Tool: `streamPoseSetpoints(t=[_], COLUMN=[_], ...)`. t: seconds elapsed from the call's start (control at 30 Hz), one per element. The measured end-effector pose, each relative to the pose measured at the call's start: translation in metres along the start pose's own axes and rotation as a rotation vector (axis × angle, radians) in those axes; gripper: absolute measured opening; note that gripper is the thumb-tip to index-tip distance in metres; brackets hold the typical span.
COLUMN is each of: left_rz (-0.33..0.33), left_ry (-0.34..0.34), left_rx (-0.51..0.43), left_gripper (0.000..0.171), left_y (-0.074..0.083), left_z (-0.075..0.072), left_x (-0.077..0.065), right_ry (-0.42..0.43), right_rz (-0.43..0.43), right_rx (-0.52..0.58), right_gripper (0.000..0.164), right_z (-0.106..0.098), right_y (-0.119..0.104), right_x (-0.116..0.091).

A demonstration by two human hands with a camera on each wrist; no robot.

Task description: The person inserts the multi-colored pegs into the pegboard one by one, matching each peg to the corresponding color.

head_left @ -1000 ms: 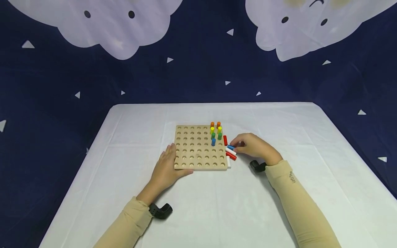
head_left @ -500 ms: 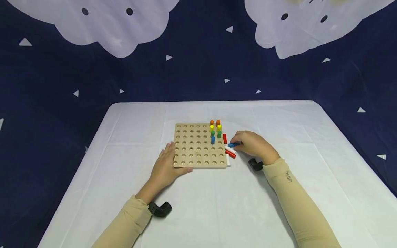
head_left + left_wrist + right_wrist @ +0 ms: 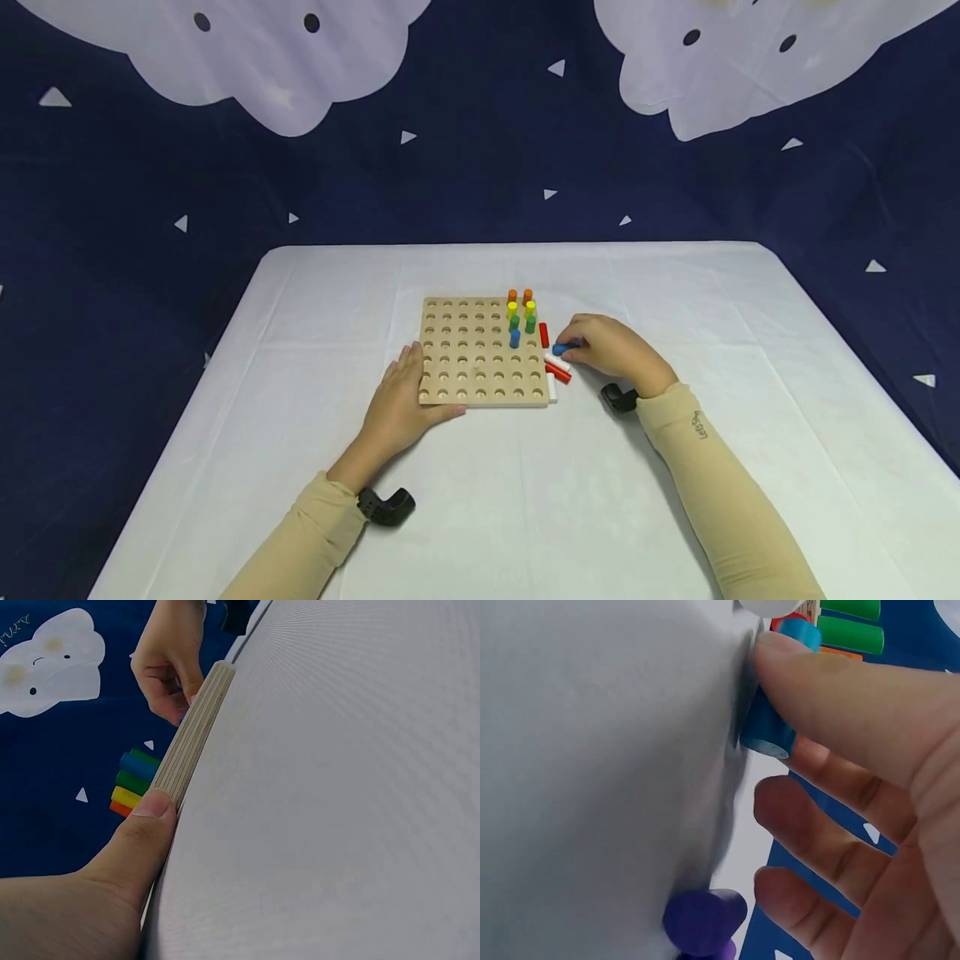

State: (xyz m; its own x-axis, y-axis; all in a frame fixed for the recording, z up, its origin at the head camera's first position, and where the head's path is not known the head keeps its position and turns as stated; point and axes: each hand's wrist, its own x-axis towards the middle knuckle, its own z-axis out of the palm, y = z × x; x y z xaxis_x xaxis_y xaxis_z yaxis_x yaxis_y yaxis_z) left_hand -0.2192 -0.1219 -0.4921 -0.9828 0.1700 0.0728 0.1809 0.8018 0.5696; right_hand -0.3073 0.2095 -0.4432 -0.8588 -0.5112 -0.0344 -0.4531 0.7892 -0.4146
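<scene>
A wooden peg board point(image 3: 453, 369) with rows of holes lies on the table. Orange point(image 3: 512, 296), yellow point(image 3: 530, 309) and green point(image 3: 514, 324) pegs stand in pairs at its far right, with a single blue peg point(image 3: 515, 339) in front. My left hand point(image 3: 400, 406) rests at the near left corner, fingers straight along the side and thumb point(image 3: 144, 825) against the front edge. Right of the board, my right hand point(image 3: 611, 347) pinches another blue peg point(image 3: 769, 724) between thumb and index finger, low over the tablecloth; the other fingers are apart from it.
Loose red point(image 3: 543, 335) and white point(image 3: 557, 362) pegs lie along the board's right side, with a second white peg point(image 3: 552, 388) nearer me. Purple pegs point(image 3: 697, 922) appear below my right fingers in the right wrist view. A white cloth point(image 3: 480, 500) covers the table.
My right hand has drawn the blue peg slightly right, away from the board and the white peg beside it. My left hand stays on the board.
</scene>
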Motion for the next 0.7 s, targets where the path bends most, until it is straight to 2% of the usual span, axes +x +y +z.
streamPoseSetpoints(t=[0.17,0.3,0.47,0.7], left_rz=[-0.002,0.007,0.009,0.009], left_ry=[-0.003,0.006,0.004,0.0], left_rx=[0.002,0.003,0.001,0.01], left_gripper=[0.127,0.126,0.127,0.127], left_y=[0.001,0.0,0.0,0.0], left_z=[0.0,0.0,-0.001,-0.001], left_x=[-0.002,-0.001,0.0,0.0], right_ry=[0.076,0.14,0.165,0.183], right_rz=[0.001,0.032,0.068,0.039], right_rx=[0.065,0.163,0.276,0.353], right_gripper=[0.018,0.016,0.018,0.016], right_z=[0.001,0.001,0.007,0.014], right_y=[-0.002,-0.007,-0.009,-0.011], right_x=[0.002,0.005,0.011,0.016])
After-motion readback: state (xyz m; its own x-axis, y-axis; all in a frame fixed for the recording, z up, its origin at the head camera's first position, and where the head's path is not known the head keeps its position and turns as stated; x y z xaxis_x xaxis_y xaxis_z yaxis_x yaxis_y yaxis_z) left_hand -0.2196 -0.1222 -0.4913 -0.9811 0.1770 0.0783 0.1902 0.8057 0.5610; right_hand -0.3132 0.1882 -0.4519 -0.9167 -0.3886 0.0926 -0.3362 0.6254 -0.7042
